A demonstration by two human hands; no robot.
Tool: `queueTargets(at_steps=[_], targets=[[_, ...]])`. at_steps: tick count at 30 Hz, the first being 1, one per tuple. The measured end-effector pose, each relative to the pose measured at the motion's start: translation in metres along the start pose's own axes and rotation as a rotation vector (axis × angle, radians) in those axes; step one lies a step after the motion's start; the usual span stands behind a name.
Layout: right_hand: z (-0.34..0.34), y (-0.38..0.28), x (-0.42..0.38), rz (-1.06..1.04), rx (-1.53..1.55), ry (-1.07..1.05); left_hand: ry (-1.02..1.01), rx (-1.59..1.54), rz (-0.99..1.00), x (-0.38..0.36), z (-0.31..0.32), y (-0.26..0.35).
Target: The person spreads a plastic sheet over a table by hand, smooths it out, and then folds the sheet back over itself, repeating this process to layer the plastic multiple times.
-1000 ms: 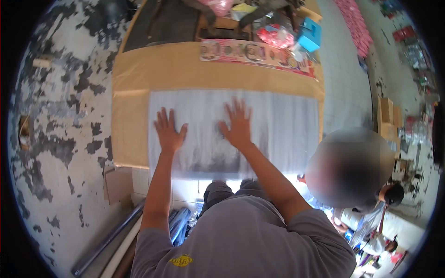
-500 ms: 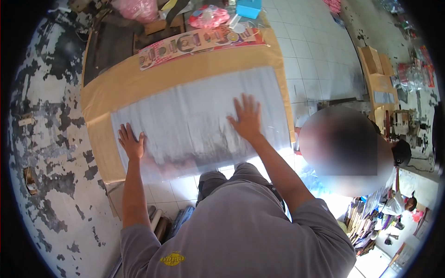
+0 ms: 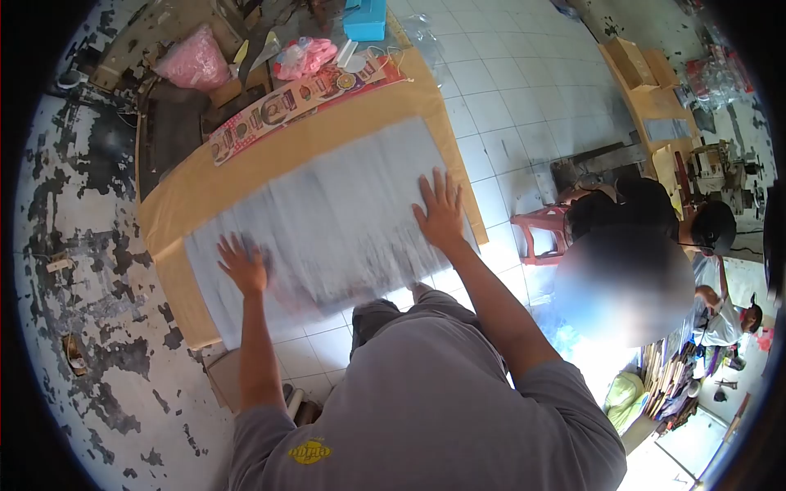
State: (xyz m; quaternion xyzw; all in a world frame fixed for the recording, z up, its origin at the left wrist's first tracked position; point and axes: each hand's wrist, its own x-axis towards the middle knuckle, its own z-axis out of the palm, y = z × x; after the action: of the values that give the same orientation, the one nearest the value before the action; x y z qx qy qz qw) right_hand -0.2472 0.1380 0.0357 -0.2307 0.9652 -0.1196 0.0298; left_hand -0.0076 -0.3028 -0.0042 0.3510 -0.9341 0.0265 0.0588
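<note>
A large grey, streaked sheet (image 3: 336,209) with a slight sheen lies over brown paper (image 3: 176,217) on the table in front of me. My left hand (image 3: 243,266) rests on the left part of the sheet, palm down and fingers spread. Near the sheet's right edge, my right hand (image 3: 440,211) lies flat with its fingers apart. Neither hand holds anything. The sheet's near edge reaches past the table's front, close to my knees.
Beyond the brown paper lies a printed colourful strip (image 3: 295,106). Behind it are pink plastic bags (image 3: 195,59) and a blue box (image 3: 365,20). A co-worker (image 3: 626,270) is at the right beside a red stool (image 3: 540,233). A peeling wall (image 3: 106,286) stands at left.
My right hand has shifted toward the sheet's right edge, and my left hand has moved slightly inward from the left edge. The view has turned, so the table appears more tilted.
</note>
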Motion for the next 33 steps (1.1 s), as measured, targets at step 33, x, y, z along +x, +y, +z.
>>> queueTargets(at_steps=[33], targets=[[-0.120, 0.118, 0.091, 0.179, 1.115, -0.302, -0.324, -0.301, -0.101, -0.183, -0.083, -0.073]])
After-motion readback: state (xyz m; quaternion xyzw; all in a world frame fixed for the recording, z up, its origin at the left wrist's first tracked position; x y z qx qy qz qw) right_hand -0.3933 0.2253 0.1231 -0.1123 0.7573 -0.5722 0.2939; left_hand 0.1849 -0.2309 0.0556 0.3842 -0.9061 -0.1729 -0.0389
